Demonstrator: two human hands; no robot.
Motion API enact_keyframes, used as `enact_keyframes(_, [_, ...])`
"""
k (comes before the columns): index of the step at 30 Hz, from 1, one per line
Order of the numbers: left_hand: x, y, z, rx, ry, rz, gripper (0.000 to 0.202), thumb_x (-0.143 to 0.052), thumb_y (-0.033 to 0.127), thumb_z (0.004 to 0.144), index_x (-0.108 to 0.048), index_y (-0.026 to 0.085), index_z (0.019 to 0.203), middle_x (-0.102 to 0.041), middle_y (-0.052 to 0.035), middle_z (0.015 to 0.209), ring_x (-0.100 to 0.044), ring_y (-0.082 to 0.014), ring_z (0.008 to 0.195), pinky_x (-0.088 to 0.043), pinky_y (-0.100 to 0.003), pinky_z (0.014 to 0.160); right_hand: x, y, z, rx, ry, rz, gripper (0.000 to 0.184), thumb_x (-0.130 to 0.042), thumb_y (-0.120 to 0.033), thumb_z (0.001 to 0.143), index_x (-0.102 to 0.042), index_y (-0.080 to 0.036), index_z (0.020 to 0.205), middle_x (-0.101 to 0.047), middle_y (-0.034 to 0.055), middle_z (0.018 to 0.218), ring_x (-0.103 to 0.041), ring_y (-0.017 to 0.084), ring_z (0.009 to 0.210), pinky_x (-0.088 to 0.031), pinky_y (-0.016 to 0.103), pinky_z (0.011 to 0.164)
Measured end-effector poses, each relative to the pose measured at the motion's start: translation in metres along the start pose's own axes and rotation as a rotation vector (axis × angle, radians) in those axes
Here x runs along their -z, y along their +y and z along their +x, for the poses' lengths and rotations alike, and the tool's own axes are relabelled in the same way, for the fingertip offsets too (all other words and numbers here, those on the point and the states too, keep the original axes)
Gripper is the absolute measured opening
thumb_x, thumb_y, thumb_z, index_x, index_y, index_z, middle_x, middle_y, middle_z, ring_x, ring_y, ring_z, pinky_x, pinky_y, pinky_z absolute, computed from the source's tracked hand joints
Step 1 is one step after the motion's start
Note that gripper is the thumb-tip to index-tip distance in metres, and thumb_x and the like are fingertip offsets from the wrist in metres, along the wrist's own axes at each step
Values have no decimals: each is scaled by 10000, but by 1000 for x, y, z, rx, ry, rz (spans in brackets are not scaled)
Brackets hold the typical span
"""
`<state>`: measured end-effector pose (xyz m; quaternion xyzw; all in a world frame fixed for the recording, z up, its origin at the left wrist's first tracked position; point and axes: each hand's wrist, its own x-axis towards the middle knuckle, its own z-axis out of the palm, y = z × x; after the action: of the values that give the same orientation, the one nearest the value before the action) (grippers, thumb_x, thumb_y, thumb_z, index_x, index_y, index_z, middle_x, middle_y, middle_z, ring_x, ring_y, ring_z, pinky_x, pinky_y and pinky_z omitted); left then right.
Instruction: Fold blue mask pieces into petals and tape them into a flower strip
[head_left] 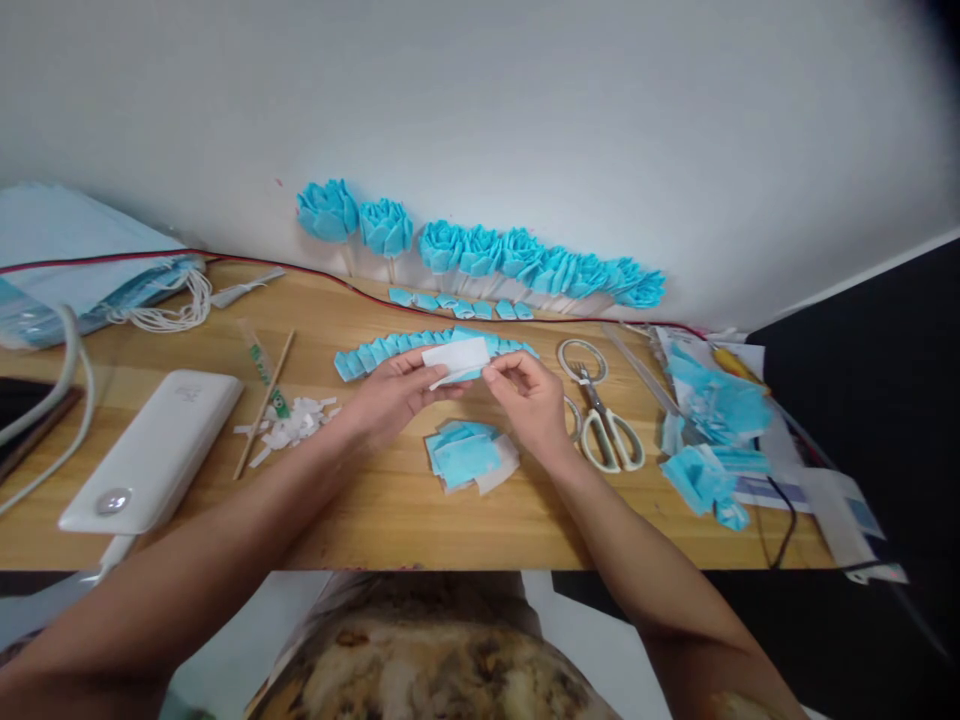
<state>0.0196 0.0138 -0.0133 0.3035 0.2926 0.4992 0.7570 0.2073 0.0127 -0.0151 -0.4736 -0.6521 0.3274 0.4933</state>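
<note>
A small white-and-blue piece of mask fabric point(459, 356) is held up between both hands over the table. My left hand point(397, 393) pinches its left end, with the thumb on the white face and the fingers behind. At its lower right corner, my right hand point(529, 395) grips it between thumb and fingertips. Just below the hands lies a loose pile of cut blue fabric pieces point(466, 455). Behind them runs a curved row of folded blue petals point(382, 350), partly hidden by the hands. A shorter row of folded petals point(450, 303) lies farther back.
Several blue fabric roses point(480, 250) on sticks lean along the wall. Scissors point(604, 425) and a tape roll point(582, 362) lie right, near fabric scraps point(716, 400). Left are a white power bank point(154, 450), a wooden stick point(264, 405), white clippings point(294, 424) and stacked masks point(82, 255).
</note>
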Motion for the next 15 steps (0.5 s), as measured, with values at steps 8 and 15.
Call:
enact_keyframes(8, [4,-1,1,15,-11,48,391,-793,397,782,-731,142,1072,-761,-123,1019,-738,-239,850,-583,-396,838,0,2,-1,-24,54,-25,174,-678,-352,850,-600,-228,755,-667,-13,753,-615,159,744,-501,313,759])
enact_keyframes(15, [0,1,-2,-2,-36,127,493,-851,235,709,-705,197,1178,-732,-72,1054,-709,-190,868,-572,-334,804,0,1,-1,-10,70,-24,158,-675,-325,850,-592,-229,755,-657,-15,749,-609,157,747,-492,314,769])
